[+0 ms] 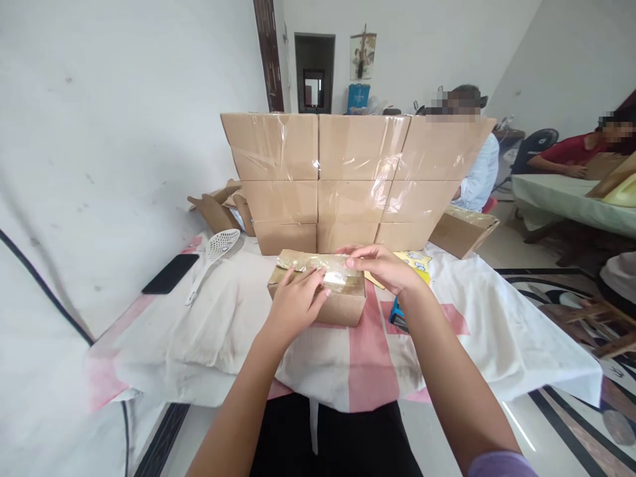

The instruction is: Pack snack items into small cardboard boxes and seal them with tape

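A small cardboard box (342,306) with clear tape across its top lies on the cloth-covered table (497,331) in front of me. My left hand (294,301) rests flat on the box's top near its left end, fingers stretched out. My right hand (382,266) lies over the box's far right edge, fingers extended and pressing on the tape. Neither hand grips anything.
A wall of taped cardboard boxes (355,179) is stacked behind it. A black phone (170,273) and a white slotted spoon (213,255) lie at the left, a blue object (397,315) by my right wrist. Two other people sit at the back right.
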A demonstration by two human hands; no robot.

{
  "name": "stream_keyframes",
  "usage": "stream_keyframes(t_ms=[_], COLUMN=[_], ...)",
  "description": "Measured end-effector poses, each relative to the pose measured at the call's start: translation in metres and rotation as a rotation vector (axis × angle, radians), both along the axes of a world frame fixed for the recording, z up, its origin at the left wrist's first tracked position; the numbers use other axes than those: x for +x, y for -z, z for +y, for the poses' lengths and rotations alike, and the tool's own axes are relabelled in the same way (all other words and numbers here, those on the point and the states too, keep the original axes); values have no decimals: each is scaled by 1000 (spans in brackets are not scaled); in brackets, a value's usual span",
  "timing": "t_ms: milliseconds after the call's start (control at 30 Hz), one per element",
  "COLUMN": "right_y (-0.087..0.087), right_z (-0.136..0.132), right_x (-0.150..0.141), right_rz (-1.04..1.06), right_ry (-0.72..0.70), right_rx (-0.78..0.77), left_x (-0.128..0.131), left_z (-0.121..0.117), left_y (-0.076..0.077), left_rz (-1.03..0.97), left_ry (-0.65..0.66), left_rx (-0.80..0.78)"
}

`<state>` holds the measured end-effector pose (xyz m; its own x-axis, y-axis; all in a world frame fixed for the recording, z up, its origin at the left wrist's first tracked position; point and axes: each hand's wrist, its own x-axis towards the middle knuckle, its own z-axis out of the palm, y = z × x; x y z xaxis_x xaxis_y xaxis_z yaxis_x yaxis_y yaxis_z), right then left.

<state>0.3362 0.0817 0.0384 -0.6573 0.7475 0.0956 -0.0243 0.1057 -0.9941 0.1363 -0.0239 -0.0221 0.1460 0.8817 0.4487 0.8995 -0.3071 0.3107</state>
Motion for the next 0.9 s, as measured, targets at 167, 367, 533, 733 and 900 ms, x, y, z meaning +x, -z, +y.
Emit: stream_keyframes(t_ms=[167,367,533,733,900], right_y=[-2,13,30,35,40], right_z=[2,15,22,24,23], right_x=[3,-2,-4,-8,-11], right_rz=[-17,-276,-384,-431,-498], right_ry=[-17,240,315,286,321], right_rx=[17,59,191,306,396], left_x=[1,2,2,3,1], left_z=[1,2,0,0,0], left_y=[6,6,9,8,15], left_rz=[-25,-67,-4,96,87], left_ry=[-26,-56,-36,-24,-21], left_rx=[31,25,39,21,67])
